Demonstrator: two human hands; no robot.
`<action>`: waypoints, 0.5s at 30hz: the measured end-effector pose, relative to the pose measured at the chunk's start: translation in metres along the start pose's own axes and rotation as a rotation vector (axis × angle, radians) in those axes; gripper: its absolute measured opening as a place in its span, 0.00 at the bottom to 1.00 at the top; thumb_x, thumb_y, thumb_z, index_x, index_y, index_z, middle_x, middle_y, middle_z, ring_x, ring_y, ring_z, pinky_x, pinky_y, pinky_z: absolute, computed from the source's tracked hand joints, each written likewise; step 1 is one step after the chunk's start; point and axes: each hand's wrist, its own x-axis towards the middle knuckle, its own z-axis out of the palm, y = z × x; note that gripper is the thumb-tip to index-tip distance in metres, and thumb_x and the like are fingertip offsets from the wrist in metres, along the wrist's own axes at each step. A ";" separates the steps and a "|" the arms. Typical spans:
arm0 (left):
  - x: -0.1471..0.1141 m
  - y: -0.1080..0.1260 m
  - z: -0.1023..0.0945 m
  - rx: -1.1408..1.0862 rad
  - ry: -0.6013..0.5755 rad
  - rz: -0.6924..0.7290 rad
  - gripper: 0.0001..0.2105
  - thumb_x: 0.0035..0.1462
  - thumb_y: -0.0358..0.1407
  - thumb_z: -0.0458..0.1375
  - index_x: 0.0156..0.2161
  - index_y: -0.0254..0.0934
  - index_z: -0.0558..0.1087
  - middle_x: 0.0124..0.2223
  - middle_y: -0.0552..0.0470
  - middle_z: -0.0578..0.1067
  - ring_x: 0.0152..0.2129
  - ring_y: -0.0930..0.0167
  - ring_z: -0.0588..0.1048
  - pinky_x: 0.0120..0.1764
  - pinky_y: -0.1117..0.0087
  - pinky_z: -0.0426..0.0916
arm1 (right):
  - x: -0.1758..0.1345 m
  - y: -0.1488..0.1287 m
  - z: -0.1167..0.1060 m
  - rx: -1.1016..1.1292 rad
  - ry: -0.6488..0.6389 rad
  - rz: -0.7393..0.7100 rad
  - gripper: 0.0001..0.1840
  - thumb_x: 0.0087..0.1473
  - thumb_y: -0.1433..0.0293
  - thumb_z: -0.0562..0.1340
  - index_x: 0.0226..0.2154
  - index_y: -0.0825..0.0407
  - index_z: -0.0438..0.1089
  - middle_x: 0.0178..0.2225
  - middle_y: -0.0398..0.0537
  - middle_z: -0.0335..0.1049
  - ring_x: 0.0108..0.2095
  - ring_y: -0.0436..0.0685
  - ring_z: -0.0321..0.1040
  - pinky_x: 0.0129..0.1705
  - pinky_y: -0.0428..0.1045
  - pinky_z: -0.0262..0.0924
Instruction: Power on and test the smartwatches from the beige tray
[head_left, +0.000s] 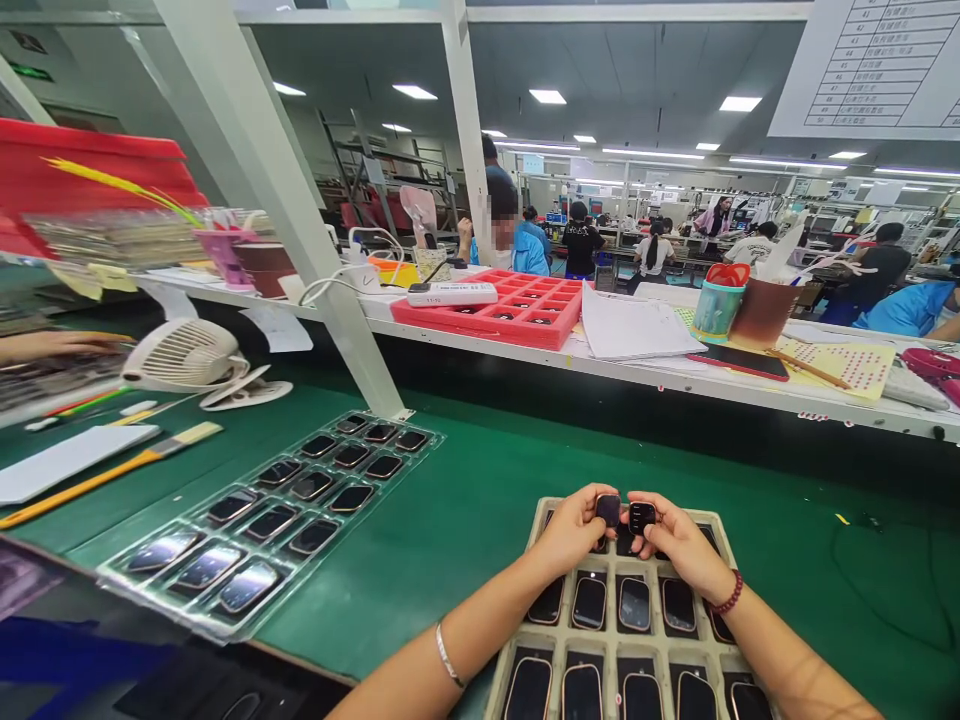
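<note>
My left hand (576, 528) pinches a smartwatch case with a dark screen (608, 509). Close beside it, my right hand (679, 540) grips a second smartwatch case (641, 517), whose screen is lit with small lines of white text. Both are held up over the far rows of a beige compartment tray (534, 645). Several watch cases with black faces and gold-coloured rims, such as this watch case (634, 603), sit in the tray's compartments. My hands and forearms hide part of the tray.
Left of the beige tray, a clear plastic tray (341, 535) holds several watch cases. Beyond it are a white clip fan (184, 358) and a yellow-handled brush (124, 470). A raised shelf (517, 352) carries a red foam tray (566, 325). Another person's hand (67, 345) shows at far left.
</note>
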 end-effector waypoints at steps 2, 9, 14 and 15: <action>-0.001 0.002 0.000 0.009 -0.001 0.006 0.18 0.43 0.26 0.51 0.43 0.35 0.65 0.33 0.52 0.74 0.24 0.75 0.73 0.22 0.78 0.60 | 0.000 -0.002 0.000 -0.013 -0.006 -0.002 0.20 0.48 0.68 0.61 0.46 0.49 0.64 0.39 0.49 0.69 0.27 0.50 0.68 0.28 0.47 0.63; -0.004 0.009 0.001 0.059 0.002 -0.008 0.13 0.50 0.39 0.53 0.39 0.34 0.68 0.31 0.51 0.75 0.20 0.75 0.72 0.20 0.77 0.59 | -0.002 -0.007 0.000 -0.021 -0.027 0.007 0.15 0.51 0.63 0.60 0.42 0.52 0.66 0.36 0.49 0.71 0.24 0.49 0.67 0.25 0.45 0.61; -0.005 0.012 0.001 0.057 0.009 -0.005 0.12 0.51 0.39 0.53 0.39 0.35 0.68 0.31 0.52 0.74 0.20 0.75 0.72 0.20 0.78 0.59 | -0.002 -0.007 0.000 0.018 -0.021 0.029 0.17 0.52 0.59 0.58 0.40 0.53 0.67 0.33 0.49 0.72 0.21 0.48 0.66 0.23 0.44 0.60; -0.005 0.012 0.001 0.053 0.008 0.000 0.11 0.51 0.38 0.53 0.39 0.35 0.68 0.32 0.52 0.74 0.21 0.75 0.72 0.20 0.78 0.59 | -0.002 -0.007 0.000 0.024 -0.016 0.032 0.17 0.53 0.59 0.58 0.40 0.53 0.67 0.32 0.49 0.72 0.21 0.48 0.66 0.22 0.44 0.60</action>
